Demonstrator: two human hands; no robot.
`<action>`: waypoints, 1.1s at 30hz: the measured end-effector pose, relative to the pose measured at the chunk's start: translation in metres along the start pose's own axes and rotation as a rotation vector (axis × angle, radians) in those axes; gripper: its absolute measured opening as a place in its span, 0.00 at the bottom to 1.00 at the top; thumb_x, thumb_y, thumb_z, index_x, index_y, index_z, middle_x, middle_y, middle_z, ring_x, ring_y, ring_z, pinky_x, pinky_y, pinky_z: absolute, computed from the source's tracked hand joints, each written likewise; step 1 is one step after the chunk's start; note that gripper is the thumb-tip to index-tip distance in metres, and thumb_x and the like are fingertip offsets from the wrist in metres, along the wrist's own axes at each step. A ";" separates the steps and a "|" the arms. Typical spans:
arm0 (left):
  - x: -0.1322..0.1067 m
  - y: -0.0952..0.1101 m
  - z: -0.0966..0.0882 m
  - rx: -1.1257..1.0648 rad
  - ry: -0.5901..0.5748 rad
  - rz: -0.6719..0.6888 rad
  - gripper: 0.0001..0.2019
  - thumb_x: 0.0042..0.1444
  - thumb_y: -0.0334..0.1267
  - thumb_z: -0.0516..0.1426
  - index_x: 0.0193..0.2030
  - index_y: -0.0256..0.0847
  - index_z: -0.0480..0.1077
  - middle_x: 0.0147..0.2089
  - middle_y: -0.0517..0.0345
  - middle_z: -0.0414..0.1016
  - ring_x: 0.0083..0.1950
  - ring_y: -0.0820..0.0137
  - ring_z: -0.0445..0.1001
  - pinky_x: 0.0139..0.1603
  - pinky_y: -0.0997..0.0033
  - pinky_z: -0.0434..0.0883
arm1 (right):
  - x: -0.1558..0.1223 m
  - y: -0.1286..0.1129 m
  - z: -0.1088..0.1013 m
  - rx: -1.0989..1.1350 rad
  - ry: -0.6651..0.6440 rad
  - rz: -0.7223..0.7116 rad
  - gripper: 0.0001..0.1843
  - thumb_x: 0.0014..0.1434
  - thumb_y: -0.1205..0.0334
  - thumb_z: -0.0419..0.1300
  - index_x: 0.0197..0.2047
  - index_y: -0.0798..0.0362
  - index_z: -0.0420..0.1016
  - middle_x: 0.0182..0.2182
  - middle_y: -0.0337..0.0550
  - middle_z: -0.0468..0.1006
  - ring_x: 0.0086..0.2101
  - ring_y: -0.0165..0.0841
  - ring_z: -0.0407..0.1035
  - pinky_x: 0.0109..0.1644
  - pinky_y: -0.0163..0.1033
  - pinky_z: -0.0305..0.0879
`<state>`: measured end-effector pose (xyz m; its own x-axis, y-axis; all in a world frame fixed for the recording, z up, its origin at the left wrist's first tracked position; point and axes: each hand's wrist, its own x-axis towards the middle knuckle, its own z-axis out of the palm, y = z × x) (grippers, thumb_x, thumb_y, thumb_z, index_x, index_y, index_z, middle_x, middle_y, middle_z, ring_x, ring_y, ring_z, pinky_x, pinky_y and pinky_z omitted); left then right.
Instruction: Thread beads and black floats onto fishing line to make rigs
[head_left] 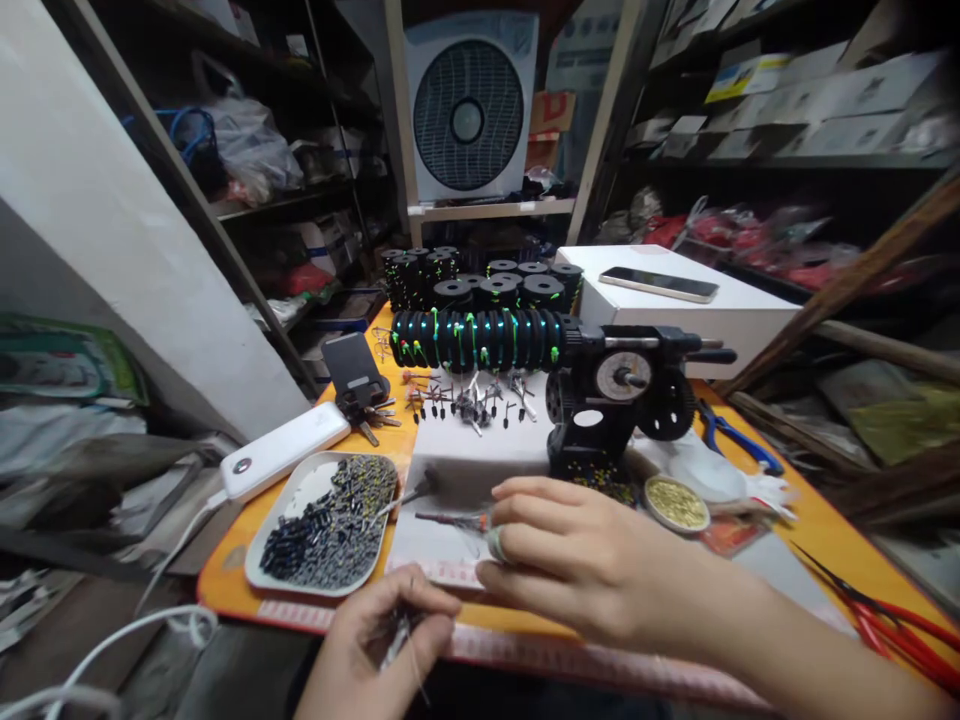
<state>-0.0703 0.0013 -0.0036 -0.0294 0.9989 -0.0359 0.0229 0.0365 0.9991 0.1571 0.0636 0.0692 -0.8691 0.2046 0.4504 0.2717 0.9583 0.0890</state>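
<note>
At the table's front edge my left hand (386, 650) is closed, thumb against index finger. It grips a small whitish and dark bundle (399, 638) with thin strands, too blurred to name. My right hand (559, 560) is over the white sheet (442, 470), its fingers curled; whatever they hold is mostly hidden. By its fingertips lies a thin reddish-brown stick-like piece (446, 519), and something pale green (496, 544) shows at a finger. A white tray (259, 575) of small black and grey pieces stands left of the hands. Behind them is a black hand-cranked winder (600, 400) with a dial.
Black foam spools (480, 340) with green-lined rigs sit on the winder, more behind. Right are a dish of gold bits (676, 503), blue-handled pliers (739, 440), red-handled scissors (892, 620) and a phone (660, 284) on a white box. A power bank (285, 452) lies left.
</note>
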 end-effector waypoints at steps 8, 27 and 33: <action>0.056 0.016 0.009 0.652 -0.151 0.375 0.15 0.59 0.31 0.58 0.52 0.43 0.77 0.50 0.46 0.75 0.49 0.56 0.77 0.53 0.56 0.72 | -0.009 0.014 0.014 0.260 0.270 0.289 0.11 0.68 0.71 0.54 0.42 0.57 0.79 0.25 0.36 0.66 0.24 0.28 0.59 0.27 0.35 0.53; 0.007 0.010 0.042 -0.484 0.074 -0.192 0.21 0.44 0.52 0.72 0.28 0.36 0.72 0.23 0.60 0.75 0.17 0.87 0.50 0.20 0.84 0.47 | -0.005 -0.015 0.031 0.739 0.371 0.726 0.10 0.64 0.67 0.60 0.33 0.54 0.82 0.25 0.43 0.77 0.28 0.31 0.67 0.28 0.33 0.61; 0.007 0.008 0.049 -0.410 0.120 -0.214 0.23 0.39 0.54 0.73 0.26 0.36 0.73 0.22 0.63 0.69 0.21 0.82 0.58 0.22 0.84 0.56 | -0.002 -0.019 0.034 0.747 0.347 0.728 0.10 0.64 0.64 0.61 0.33 0.53 0.84 0.22 0.39 0.72 0.25 0.30 0.64 0.29 0.35 0.57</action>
<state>-0.0217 0.0097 0.0035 -0.1063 0.9590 -0.2626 -0.3919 0.2023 0.8975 0.1399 0.0522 0.0361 -0.4072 0.8148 0.4127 0.2514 0.5344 -0.8070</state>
